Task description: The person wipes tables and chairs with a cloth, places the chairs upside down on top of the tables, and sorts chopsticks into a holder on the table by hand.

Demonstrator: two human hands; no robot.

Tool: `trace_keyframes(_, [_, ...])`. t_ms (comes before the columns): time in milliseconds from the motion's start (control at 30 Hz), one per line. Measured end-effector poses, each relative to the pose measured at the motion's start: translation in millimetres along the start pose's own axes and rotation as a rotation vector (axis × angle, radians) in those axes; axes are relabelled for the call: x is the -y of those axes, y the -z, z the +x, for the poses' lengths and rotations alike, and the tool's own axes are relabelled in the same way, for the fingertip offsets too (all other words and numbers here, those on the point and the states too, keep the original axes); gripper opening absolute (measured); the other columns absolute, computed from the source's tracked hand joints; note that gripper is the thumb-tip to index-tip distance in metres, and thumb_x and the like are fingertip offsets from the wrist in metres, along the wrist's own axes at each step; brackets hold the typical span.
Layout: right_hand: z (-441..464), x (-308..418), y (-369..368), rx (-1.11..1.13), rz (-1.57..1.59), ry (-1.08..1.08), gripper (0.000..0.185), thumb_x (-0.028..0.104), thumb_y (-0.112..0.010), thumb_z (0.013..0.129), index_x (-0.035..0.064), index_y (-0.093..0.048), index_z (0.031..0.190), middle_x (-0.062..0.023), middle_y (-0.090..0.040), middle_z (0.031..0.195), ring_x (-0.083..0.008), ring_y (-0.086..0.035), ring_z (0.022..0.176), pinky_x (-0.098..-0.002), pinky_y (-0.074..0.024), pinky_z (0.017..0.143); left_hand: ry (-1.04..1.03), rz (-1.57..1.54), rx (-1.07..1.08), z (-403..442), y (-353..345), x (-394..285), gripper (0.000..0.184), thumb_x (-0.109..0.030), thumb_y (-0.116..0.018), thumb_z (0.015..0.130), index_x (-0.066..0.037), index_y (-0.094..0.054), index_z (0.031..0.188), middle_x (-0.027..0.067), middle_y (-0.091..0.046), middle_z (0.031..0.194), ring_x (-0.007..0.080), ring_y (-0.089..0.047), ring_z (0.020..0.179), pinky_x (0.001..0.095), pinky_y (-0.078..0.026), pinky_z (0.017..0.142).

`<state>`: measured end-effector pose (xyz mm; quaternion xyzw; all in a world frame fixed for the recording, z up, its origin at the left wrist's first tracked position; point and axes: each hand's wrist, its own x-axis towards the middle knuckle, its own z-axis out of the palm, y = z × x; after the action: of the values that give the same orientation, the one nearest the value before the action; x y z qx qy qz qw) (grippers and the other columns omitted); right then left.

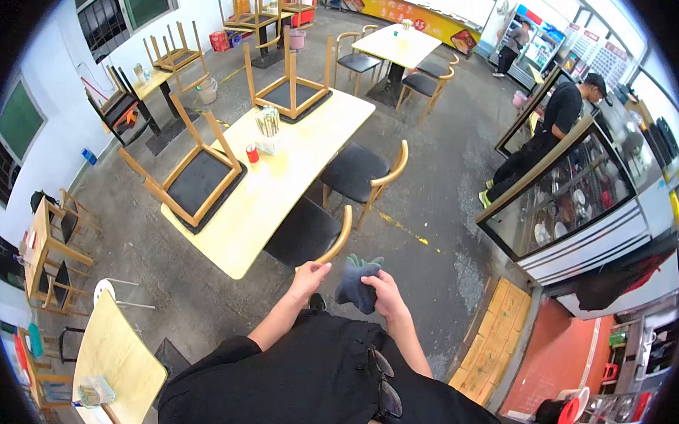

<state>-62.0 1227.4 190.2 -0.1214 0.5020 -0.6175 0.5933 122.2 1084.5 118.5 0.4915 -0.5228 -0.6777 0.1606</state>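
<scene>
In front of my body, my right hand [385, 291] grips a dark blue-grey work glove [357, 288] with green at its upper edge. The glove hangs bunched and limp, and a second one may be folded into it. My left hand [308, 279] is held a short way to the left, apart from the glove, with thumb and fingers pressed together. Whether something small is pinched there I cannot make out. Just beyond the left hand stands a black-seated wooden chair [307, 232], tucked against the long table [279, 202].
Upturned chairs [204, 177], a red can [253, 154] and a chopstick holder [267, 125] stand on the long table. On the right, a person in black [560, 115] works beside a glass display cabinet [567, 195]. Wooden slats [493, 332] lie along the floor nearby.
</scene>
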Motion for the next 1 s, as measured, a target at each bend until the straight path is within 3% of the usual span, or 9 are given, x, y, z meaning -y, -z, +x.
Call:
trace_keyframes(100, [22.2, 5.6, -5.2, 0.029, -0.139, 0.019, 0.028, 0.002, -0.062, 0.087, -0.0012, -0.064, 0.115, -0.0086, -0.070, 0.108, -0.0198, -0.069, 0.095, -0.0339, -0.0555, 0.088, 0.238, -0.159, 0.261, -1.7, 2.1, -32.4, 0.056, -0.050, -0.067, 0.095, -0.003, -0.061, 0.126, 0.0099, -0.066, 0.114, 0.0172, -0.063, 0.097, 0.0363, -0.052, 0.085])
trace_keyframes(133, [27.4, 9.4, -13.9, 0.057, -0.171, 0.021, 0.028, 0.002, -0.063, 0.087, -0.0012, -0.064, 0.115, -0.0083, -0.070, 0.108, -0.0192, -0.069, 0.094, -0.0336, -0.0557, 0.087, 0.309, -0.111, 0.407, 1.7, 6.3, -40.7, 0.060, -0.054, -0.061, 0.098, -0.007, -0.057, 0.135, 0.0089, -0.064, 0.126, 0.0216, -0.062, 0.114, 0.0431, -0.050, 0.098])
trace_keyframes(267, [51.7, 18.4, -51.5, 0.210, -0.015, -0.107, 0.025, 0.002, -0.063, 0.090, 0.0001, -0.066, 0.115, -0.0066, -0.071, 0.106, -0.0171, -0.068, 0.096, -0.0326, -0.0550, 0.087, 0.159, -0.730, 0.527, 7.7, 21.3, -34.8, 0.050, -0.039, -0.061, 0.101, -0.005, -0.055, 0.137, 0.0075, -0.062, 0.133, 0.0210, -0.060, 0.121, 0.0457, -0.048, 0.104])
trace_keyframes(400, [91.9, 1.8, -67.2, 0.157, -0.296, 0.032, 0.032, 0.004, -0.064, 0.090, -0.0034, -0.064, 0.122, -0.0074, -0.070, 0.110, -0.0170, -0.067, 0.097, -0.0323, -0.0543, 0.087, 0.008, -0.721, 0.353, 9.1, 36.8, -47.9, 0.039, -0.019, -0.067, 0.097, -0.003, -0.058, 0.132, 0.0080, -0.065, 0.127, 0.0209, -0.064, 0.114, 0.0409, -0.051, 0.100])
trace_keyframes(433, [103.6, -4.3, -64.9, 0.147, -0.466, 0.128, 0.034, 0.011, -0.069, 0.088, -0.0012, -0.065, 0.119, -0.0092, -0.072, 0.105, -0.0185, -0.068, 0.094, -0.0339, -0.0547, 0.083, 0.055, -0.690, 0.266, 15.3, 41.1, -43.5, 0.036, -0.016, -0.068, 0.096, -0.003, -0.060, 0.129, 0.0074, -0.067, 0.123, 0.0210, -0.066, 0.109, 0.0393, -0.052, 0.097])
trace_keyframes(600, [133.1, -6.4, -96.9, -0.044, -1.169, 0.394, 0.040, 0.029, -0.080, 0.079, 0.0023, -0.067, 0.106, -0.0137, -0.071, 0.087, -0.0228, -0.070, 0.083, -0.0364, -0.0536, 0.073, 0.074, -0.718, 0.084, 20.5, 67.0, -39.8, 0.040, -0.030, -0.071, 0.095, -0.006, -0.062, 0.125, 0.0061, -0.068, 0.117, 0.0200, -0.067, 0.103, 0.0396, -0.055, 0.087])
trace_keyframes(667, [140.2, -9.3, -109.8, -0.007, -1.115, 0.444, 0.040, 0.029, -0.081, 0.078, 0.0019, -0.067, 0.104, -0.0128, -0.070, 0.085, -0.0234, -0.069, 0.080, -0.0366, -0.0534, 0.072, 0.128, -0.707, 0.017, 12.0, 77.4, -44.6, 0.049, -0.045, -0.069, 0.095, -0.008, -0.062, 0.126, 0.0063, -0.068, 0.115, 0.0197, -0.068, 0.100, 0.0392, -0.056, 0.084])
trace_keyframes(833, [145.4, -3.8, -137.4, 0.136, -0.914, 0.471, 0.028, 0.017, -0.080, 0.081, 0.0007, -0.069, 0.101, -0.0083, -0.067, 0.077, -0.0144, -0.062, 0.069, -0.0316, -0.0511, 0.066, 0.059, -0.787, 0.032, 2.9, 94.2, -35.6, 0.053, -0.047, -0.066, 0.096, -0.006, -0.060, 0.129, 0.0075, -0.068, 0.117, 0.0210, -0.068, 0.102, 0.0397, -0.056, 0.086])
trace_keyframes(1000, [161.0, -23.5, -144.0, 0.055, -1.237, 0.526, 0.044, 0.021, -0.081, 0.079, 0.0033, -0.066, 0.116, -0.0137, -0.066, 0.091, -0.0312, -0.065, 0.084, -0.0418, -0.0534, 0.077, 0.113, -0.714, -0.065, 2.7, 98.0, -28.1, 0.046, -0.041, -0.069, 0.096, -0.006, -0.063, 0.125, 0.0067, -0.070, 0.111, 0.0204, -0.069, 0.097, 0.0406, -0.057, 0.086])
